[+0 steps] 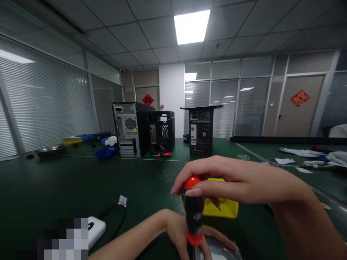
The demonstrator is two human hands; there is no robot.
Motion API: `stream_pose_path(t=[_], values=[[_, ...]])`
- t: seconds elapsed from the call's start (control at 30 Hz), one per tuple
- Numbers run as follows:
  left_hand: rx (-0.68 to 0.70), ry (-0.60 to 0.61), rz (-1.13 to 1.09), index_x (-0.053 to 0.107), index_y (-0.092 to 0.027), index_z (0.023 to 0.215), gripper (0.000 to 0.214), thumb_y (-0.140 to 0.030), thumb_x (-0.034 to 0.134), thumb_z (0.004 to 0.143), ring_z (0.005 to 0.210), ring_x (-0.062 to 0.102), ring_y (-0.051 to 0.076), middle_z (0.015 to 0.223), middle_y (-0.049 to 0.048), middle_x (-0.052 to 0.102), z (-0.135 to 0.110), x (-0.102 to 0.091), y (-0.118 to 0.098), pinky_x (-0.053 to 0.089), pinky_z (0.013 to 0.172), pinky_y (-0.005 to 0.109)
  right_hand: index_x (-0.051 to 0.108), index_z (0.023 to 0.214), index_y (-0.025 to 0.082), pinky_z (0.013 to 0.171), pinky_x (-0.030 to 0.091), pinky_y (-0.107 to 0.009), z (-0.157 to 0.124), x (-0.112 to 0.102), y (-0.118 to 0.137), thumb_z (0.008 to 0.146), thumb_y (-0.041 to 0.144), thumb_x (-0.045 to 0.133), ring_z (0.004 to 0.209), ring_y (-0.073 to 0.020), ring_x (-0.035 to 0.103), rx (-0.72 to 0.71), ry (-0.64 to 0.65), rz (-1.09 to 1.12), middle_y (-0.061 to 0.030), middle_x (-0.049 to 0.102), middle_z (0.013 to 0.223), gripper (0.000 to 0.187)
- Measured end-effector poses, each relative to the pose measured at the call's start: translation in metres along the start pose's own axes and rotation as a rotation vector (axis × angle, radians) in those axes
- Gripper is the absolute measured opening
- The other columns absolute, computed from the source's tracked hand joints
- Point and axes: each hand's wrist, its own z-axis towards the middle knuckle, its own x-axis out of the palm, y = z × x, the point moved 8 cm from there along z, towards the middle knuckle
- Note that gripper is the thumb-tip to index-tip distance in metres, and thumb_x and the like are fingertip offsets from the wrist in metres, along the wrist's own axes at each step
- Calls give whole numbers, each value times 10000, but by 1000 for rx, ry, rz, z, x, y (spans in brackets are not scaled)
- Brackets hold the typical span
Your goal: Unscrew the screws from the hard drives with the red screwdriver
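My right hand [238, 180] pinches the red cap of an upright screwdriver [193, 213] with a black and red handle, fingers closed round its top. My left hand [179, 231] lies low at the bottom edge, beside the screwdriver's lower end, resting on a grey metal part [219, 249] that is mostly cut off by the frame. Its fingers are partly hidden behind the handle. A yellow tray [225, 207] sits on the green table [81, 187] just behind my right hand.
Three computer cases [132, 130] [162, 131] [202, 131] stand at the far side, with a second red screwdriver [164, 154] by them. Blue trays [107, 152], a metal bowl [51, 149], a white device with a black cable [94, 227] and papers at right [298, 160] lie about.
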Motion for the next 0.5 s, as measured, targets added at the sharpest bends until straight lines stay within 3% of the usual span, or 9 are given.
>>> stream_pose_path(t=[0.23, 0.4, 0.5], values=[[57, -107, -62, 665, -155, 738, 354, -275, 848, 460, 1377, 204, 318, 1406, -2, 381, -3, -3, -5, 114, 1127, 325, 652, 1101, 146, 772, 485, -181, 0, -2, 4, 868, 343, 576, 876, -115, 631, -1, -50, -58, -36, 664, 972, 315], [145, 51, -21, 659, -157, 848, 391, -174, 827, 495, 1393, 106, 345, 1501, -30, 217, -3, 6, -10, 71, 1147, 366, 666, 1089, 158, 813, 483, -200, 0, -2, 5, 883, 344, 551, 927, -131, 632, 38, -80, -75, -38, 678, 1013, 301], [156, -2, -32, 658, -149, 816, 348, -143, 819, 508, 1388, 141, 342, 1495, -32, 237, -3, 2, -14, 93, 1146, 370, 680, 1043, 152, 800, 487, -200, -1, -4, 5, 871, 351, 567, 924, -134, 633, 60, -99, -85, -33, 683, 1009, 286]])
